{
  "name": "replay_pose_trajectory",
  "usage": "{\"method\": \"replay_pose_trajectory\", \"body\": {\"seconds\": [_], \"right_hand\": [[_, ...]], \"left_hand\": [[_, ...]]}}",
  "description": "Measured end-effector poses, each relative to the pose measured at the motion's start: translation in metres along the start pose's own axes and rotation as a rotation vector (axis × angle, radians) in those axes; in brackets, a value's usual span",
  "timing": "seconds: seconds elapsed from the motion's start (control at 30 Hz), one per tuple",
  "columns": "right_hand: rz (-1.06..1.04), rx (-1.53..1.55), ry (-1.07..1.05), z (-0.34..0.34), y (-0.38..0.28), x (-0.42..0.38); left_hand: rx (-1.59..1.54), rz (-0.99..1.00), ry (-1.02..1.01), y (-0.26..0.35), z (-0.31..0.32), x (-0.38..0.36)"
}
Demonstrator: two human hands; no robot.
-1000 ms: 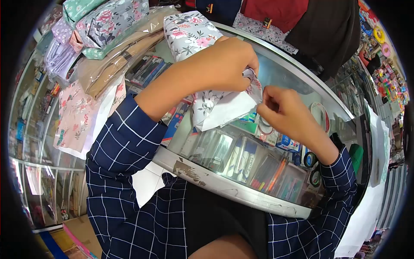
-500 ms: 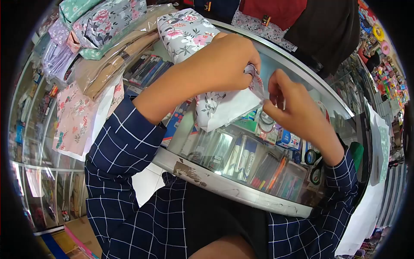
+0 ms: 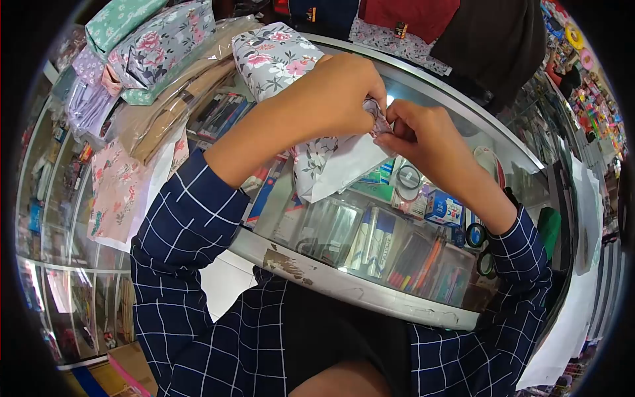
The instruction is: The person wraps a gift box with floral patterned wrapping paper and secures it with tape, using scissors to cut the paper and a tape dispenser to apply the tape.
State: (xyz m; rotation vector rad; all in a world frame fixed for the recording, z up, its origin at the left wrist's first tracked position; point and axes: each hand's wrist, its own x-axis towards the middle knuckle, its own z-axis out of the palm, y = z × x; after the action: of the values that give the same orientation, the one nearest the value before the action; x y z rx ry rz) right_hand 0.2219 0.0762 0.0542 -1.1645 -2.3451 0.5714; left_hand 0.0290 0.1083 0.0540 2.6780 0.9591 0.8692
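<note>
A package in grey floral wrapping paper (image 3: 278, 56) lies on the glass counter, partly hidden behind my left forearm. Its near end is a loose flap showing the paper's white underside (image 3: 350, 169). My left hand (image 3: 350, 92) reaches across the package, its fingers closed on the gathered edge of the wrapping paper. From the right, my right hand (image 3: 426, 135) pinches the same gathered edge, fingertips close to those of the left. The fold between the fingers is partly hidden.
The glass counter (image 3: 364, 291) displays pens and boxes inside. Wrapped packages (image 3: 162, 49) and plastic-covered brown sheets (image 3: 165, 112) stand at the left, above pink floral paper (image 3: 119, 192). Folded dark and red cloth (image 3: 410, 20) lies at the far edge. Black-handled scissors (image 3: 475, 235) are at the right.
My right hand has moved left and up to the gathered paper edge, where its fingers now pinch beside my left hand. The view has shifted slightly.
</note>
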Motion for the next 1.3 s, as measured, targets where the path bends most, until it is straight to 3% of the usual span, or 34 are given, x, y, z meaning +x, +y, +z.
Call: {"method": "replay_pose_trajectory", "body": {"seconds": [0.13, 0.33, 0.43, 0.53, 0.63, 0.77, 1.0, 1.1, 1.3], "right_hand": [[-0.014, 0.047, -0.006, -0.004, 0.002, 0.001], [0.013, 0.046, 0.014, -0.001, 0.006, 0.005], [-0.129, -0.139, 0.063, 0.003, 0.01, 0.004], [-0.238, -0.293, 0.104, 0.004, 0.004, 0.0], [-0.094, -0.386, -0.05, -0.008, -0.009, 0.004], [-0.21, -0.208, 0.011, -0.002, 0.007, 0.009], [-0.091, -0.204, -0.113, -0.006, -0.002, -0.003], [-0.005, -0.136, -0.259, -0.016, -0.01, -0.006], [-0.253, -0.18, -0.36, -0.022, -0.001, -0.008]], "left_hand": [[-0.001, 0.003, -0.014, 0.0, -0.002, -0.001], [0.122, 0.206, 0.09, -0.006, 0.001, -0.005], [-0.081, 0.09, -0.037, -0.004, -0.014, -0.006], [-0.089, 0.087, -0.022, -0.002, -0.011, -0.007], [-0.075, 0.105, -0.032, -0.001, -0.013, -0.007], [-0.099, 0.092, 0.01, -0.001, -0.009, -0.006], [-0.106, 0.025, -0.03, 0.006, -0.011, -0.01], [-0.14, 0.023, -0.031, 0.007, -0.01, -0.009], [-0.15, 0.061, -0.029, 0.003, -0.012, -0.009]]}}
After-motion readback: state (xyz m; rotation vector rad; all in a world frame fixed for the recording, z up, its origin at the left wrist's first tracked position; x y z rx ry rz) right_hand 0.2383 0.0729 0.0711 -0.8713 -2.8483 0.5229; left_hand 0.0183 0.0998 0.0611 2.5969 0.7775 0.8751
